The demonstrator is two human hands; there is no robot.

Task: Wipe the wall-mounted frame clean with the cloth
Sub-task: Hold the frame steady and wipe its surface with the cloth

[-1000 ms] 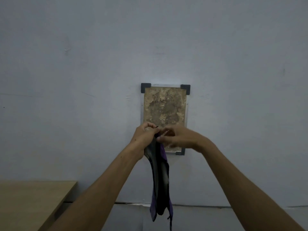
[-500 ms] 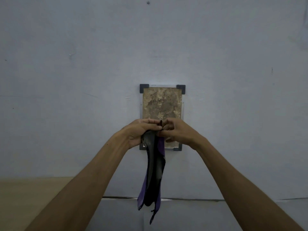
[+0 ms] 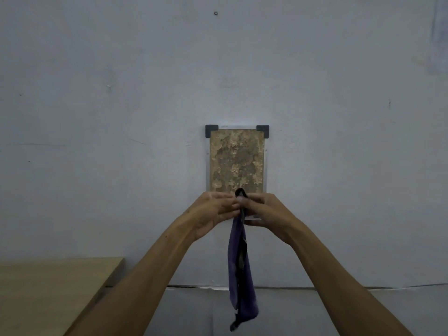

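Pale grey-blue wall [image 3: 97, 117] fills nearly the whole view, with a small dark dot [image 3: 215, 13] high up toward 12 o'clock and a seam where it meets a lower grey panel near the bottom. At 8 o'clock a light wooden tabletop [image 3: 48, 294] juts in from the left edge.

Centred on the wall hangs the frame [image 3: 237, 161], an upright rectangle with a mottled brown, flaking face, a thin clear border and black corner pieces at its two top corners. Its lower edge is hidden behind the hands.

Both bare arms reach up from 5 and 7 o'clock and meet just below the frame's middle. The left hand [image 3: 213, 214] and the right hand [image 3: 269, 212] face each other, fingertips touching, each pinching the top of the cloth [image 3: 240, 275] between thumb and fingers; the remaining fingers are loosely curled, not clenched. A small dark loop of the cloth pokes up above the fingertips, overlapping the frame's bottom part.

From the pinch the cloth hangs straight down toward 6 o'clock, a narrow purple strip with a dark inner fold, ending in a ragged tip near the bottom edge. Whether cloth or hands touch the frame cannot be told.
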